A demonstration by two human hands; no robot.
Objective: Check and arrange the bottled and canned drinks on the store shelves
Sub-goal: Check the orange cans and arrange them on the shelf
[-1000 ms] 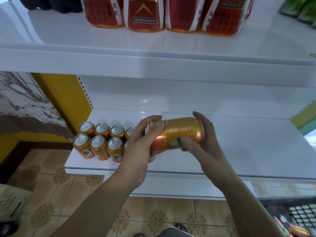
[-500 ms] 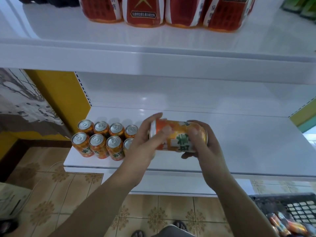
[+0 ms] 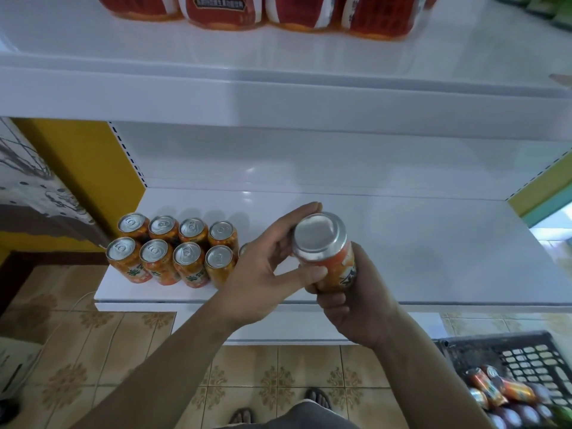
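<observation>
An orange drink can [image 3: 325,252] is held above the front of the white lower shelf [image 3: 433,258], its bare metal base turned up toward me. My right hand [image 3: 349,305] grips the can's body from below. My left hand [image 3: 272,270] pinches it by the metal end, fingers behind it and thumb in front. Two rows of matching orange cans [image 3: 173,249] stand upright at the shelf's left end, with one more partly hidden behind my left hand.
Red-labelled bottles [image 3: 263,10] line the upper shelf [image 3: 278,97]. A black plastic crate [image 3: 526,376] with more cans sits on the tiled floor at lower right. A yellow wall [image 3: 86,168] borders the shelf on the left.
The can has turned from lying sideways to standing on end with its metal base facing me. Both hands shifted slightly right and kept their hold.
</observation>
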